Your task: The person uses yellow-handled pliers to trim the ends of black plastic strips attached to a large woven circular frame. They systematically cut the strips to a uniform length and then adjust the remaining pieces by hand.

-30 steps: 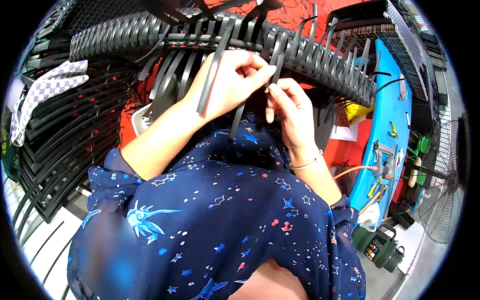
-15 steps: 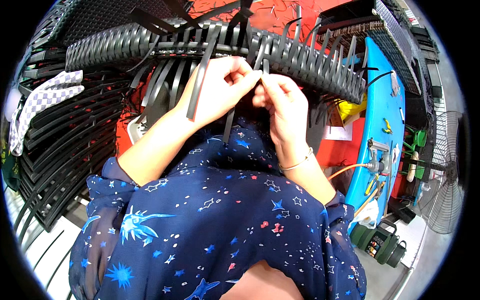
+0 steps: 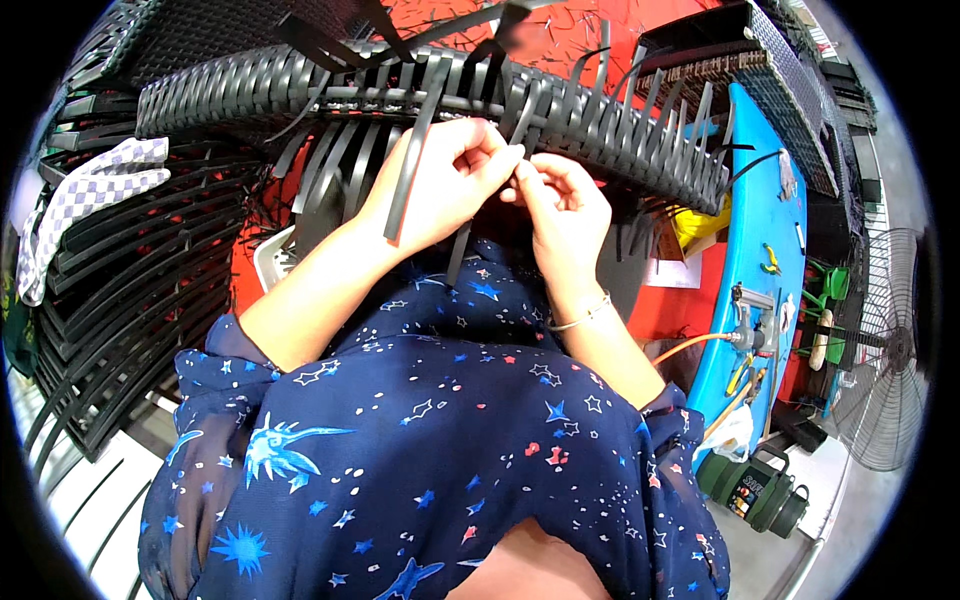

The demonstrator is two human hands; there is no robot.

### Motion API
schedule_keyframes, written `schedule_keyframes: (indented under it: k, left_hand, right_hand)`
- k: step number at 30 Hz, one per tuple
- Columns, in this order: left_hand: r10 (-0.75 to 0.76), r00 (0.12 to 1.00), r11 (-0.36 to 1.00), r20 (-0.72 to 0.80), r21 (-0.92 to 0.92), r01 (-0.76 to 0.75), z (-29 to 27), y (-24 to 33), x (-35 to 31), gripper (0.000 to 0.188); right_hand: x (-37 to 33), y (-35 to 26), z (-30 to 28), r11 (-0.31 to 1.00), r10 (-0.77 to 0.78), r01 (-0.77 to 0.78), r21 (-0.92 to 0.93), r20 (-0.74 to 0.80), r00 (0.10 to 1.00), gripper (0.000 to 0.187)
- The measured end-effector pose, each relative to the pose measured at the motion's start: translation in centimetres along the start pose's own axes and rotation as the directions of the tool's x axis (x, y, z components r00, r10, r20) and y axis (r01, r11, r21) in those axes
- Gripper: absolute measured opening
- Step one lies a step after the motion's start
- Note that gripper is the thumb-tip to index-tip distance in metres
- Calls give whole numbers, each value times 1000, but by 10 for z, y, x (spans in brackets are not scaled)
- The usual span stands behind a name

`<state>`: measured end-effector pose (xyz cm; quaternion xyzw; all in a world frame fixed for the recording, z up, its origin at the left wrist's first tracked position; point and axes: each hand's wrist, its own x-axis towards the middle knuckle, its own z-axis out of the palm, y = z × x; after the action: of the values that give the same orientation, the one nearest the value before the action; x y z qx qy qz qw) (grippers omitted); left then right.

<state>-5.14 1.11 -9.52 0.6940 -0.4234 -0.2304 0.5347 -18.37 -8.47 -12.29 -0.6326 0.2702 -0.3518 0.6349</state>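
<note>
A long woven piece of flat black plastic strips curves across in front of me, with many loose strip ends sticking out of it. My left hand pinches a black weaving strip between thumb and forefinger, just below the near edge of the weave. Another loose strip hangs down over the back of this hand. Close beside it, my right hand has its thumb and forefinger pressed together near the left fingertips. What those right fingers grip is hidden.
Curved black frames are stacked at left, with a checked glove on them. On the right, a blue board bears an air tool on an orange hose and yellow-handled pliers. Beyond stand a green jug and a fan.
My right hand has shifted slightly left and down, its fingertips now a little lower against the left ones. The left hand keeps its pinch and has barely moved.
</note>
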Motion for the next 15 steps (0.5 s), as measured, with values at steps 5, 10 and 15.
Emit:
schedule_keyframes:
  k: [5,10,15]
  left_hand:
    - [12,1000,1000,1,-16,-12,1,-1,0,21]
    - [64,997,996,-37,57,-62,0,0,0,19]
    - [48,999,998,-27,33,-47,1,-1,0,21]
  right_hand:
    - [-3,2,0,996,27,-26,86,-10,1000,15]
    - [8,-25,7,990,68,-61,127,-52,996,19]
    - [9,-33,5,974,-228,228,0,-75,971,21]
